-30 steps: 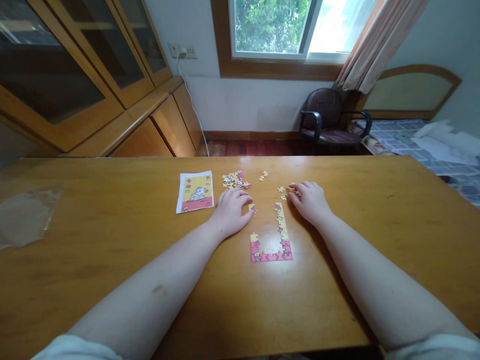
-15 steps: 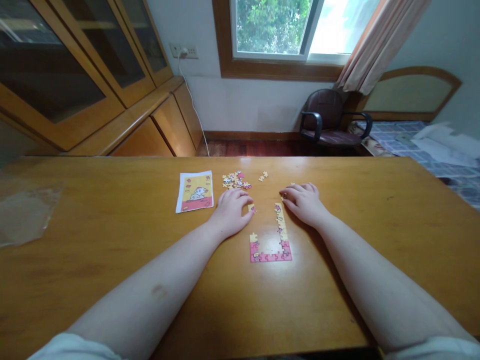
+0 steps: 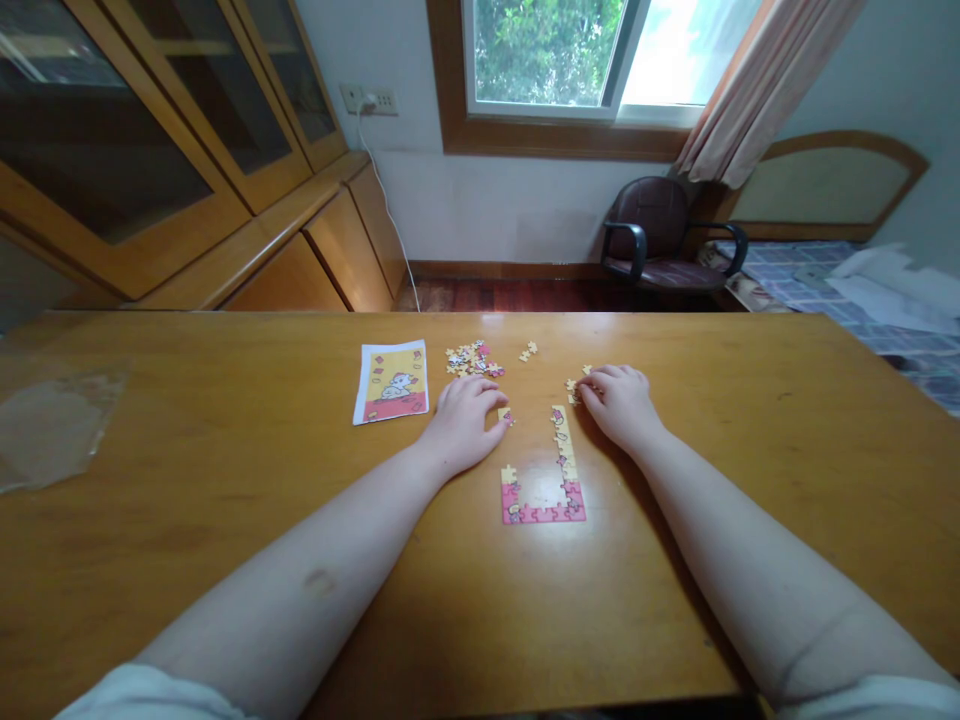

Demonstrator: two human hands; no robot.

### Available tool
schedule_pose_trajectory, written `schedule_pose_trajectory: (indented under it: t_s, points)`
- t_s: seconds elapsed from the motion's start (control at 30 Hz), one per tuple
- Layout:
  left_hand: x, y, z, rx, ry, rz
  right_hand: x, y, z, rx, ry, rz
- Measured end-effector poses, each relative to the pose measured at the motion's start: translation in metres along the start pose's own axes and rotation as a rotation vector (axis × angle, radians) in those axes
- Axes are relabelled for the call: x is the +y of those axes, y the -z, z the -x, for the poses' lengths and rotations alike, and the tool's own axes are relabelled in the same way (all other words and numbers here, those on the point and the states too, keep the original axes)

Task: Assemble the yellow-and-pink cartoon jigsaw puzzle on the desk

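Note:
A partly joined jigsaw frame [image 3: 544, 515] lies on the table, pink along the bottom with a yellow right side and a short left side. My left hand [image 3: 466, 415] rests beyond its left side, thumb and index finger closed about a yellow and pink puzzle piece [image 3: 506, 416]. Past the frame's upper right corner, my right hand [image 3: 621, 402] bends over several loose yellow pieces [image 3: 572, 391]. Its thumb and fingertips are together at a puzzle piece, mostly hidden beneath them. A single yellow piece [image 3: 587, 370] shows just beyond those fingers.
Behind my left hand lies a heap of loose pieces [image 3: 472, 358], with a few yellow pieces [image 3: 529, 351] to its right. A picture card of a white duck [image 3: 396, 385] is left of them. Clear plastic [image 3: 56, 425] lies at the table's left.
My right hand has shifted a little to the right, uncovering loose yellow pieces by its fingertips. The left hand and the joined frame stay where they were.

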State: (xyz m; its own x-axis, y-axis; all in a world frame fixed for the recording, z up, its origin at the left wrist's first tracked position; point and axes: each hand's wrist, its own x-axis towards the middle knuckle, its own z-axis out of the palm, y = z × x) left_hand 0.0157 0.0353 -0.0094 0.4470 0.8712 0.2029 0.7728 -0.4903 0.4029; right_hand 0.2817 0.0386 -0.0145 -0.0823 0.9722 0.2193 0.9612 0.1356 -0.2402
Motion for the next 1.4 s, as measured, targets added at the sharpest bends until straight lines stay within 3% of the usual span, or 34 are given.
schedule_pose_trajectory:
  t_s: [0.13, 0.27, 0.63, 0.83, 1.13, 1.33, 1.4]
  points:
    - [0.001, 0.001, 0.0, -0.006, 0.005, -0.004, -0.005, -0.002, 0.003, -0.121, 0.138, 0.055]
    - [0.0, 0.0, 0.0, -0.001, 0.001, -0.005, -0.009, -0.002, 0.006, -0.21, 0.162, 0.111]
    - [0.003, 0.001, 0.0, -0.004, -0.001, -0.004, -0.012, -0.007, 0.006, -0.211, 0.13, 0.154]
    - [0.001, -0.001, -0.001, 0.016, -0.006, -0.001, -0.037, -0.001, 0.005, -0.275, 0.148, 0.172]
    - [-0.001, -0.002, 0.0, 0.05, -0.023, 0.024, -0.068, -0.002, -0.02, -0.487, 0.294, 0.021]
    - [0.0, 0.0, -0.001, 0.044, -0.016, 0.025, -0.072, -0.014, -0.045, -0.36, 0.262, 0.018]
    - [-0.001, -0.001, -0.001, 0.046, -0.017, 0.022, -0.063, -0.015, -0.058, -0.406, 0.243, 0.064]
